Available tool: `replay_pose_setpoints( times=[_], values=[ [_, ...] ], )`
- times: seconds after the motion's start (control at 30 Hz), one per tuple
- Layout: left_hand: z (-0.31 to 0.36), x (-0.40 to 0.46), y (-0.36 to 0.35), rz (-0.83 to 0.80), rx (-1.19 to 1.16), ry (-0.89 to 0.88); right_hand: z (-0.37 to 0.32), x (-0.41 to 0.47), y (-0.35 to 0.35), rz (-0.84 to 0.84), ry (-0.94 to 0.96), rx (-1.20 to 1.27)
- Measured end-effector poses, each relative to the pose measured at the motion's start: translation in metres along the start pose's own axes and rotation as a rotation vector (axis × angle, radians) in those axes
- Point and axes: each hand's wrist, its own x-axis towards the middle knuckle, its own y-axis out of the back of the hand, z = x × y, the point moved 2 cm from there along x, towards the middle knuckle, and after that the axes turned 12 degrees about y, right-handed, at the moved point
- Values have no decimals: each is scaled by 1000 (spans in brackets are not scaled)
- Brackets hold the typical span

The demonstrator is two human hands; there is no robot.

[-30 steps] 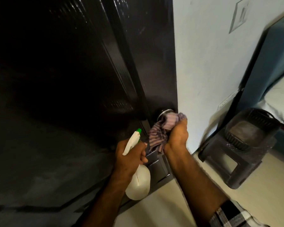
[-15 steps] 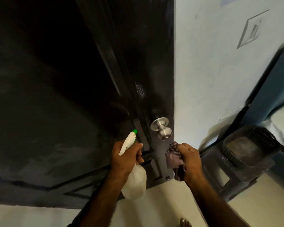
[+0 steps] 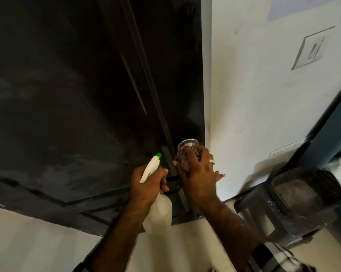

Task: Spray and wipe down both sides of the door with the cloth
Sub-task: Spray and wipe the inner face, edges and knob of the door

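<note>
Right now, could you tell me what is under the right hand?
The striped cloth, pressed by the right hand over the door knob. Only the knob's metal rim shows; the rest is covered.

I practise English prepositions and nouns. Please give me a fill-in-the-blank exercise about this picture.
1. The left hand holds a white plastic spray bottle with a ____ nozzle tip.
2. The right hand presses a striped cloth on the silver door ____.
3. The dark door meets a ____ wall.

Missing words: green; knob; white

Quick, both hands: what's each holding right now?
Left hand: grips the spray bottle.
Right hand: holds the cloth over the doorknob.
</note>
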Motion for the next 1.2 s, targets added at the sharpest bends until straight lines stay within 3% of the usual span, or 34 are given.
replay_pose_setpoints(
  times=[0.17,0.4,0.5,0.6,0.67,0.77,0.87,0.97,1.03,1.2],
  values=[
    [6,8,-7,-44,-13,-28,20,-4,5,22,99,262],
    [-5,12,-7,-99,-6,-15,50,12,35,-77,268,319],
    [-13,9,-4,-127,-8,-12,41,10,41,-37,112,543],
    [-18,4,1,-146,-37,-7,41,-3,38,109,-181,687],
    [-19,-2,4,-156,-36,-27,41,-17,33,67,-304,602],
    [-20,-5,11,-155,-20,-45,35,-39,23,-125,-290,334],
    [-23,-6,19,-154,-10,-45,16,-45,34,165,-358,379],
    [-23,-12,25,-134,-35,-31,-10,-27,49,327,-96,284],
    [-23,-14,27,-112,-47,-24,-16,-11,45,257,84,158],
    [-27,-9,27,-33,-74,-2,17,-27,20,-9,258,-82]
  ],
)
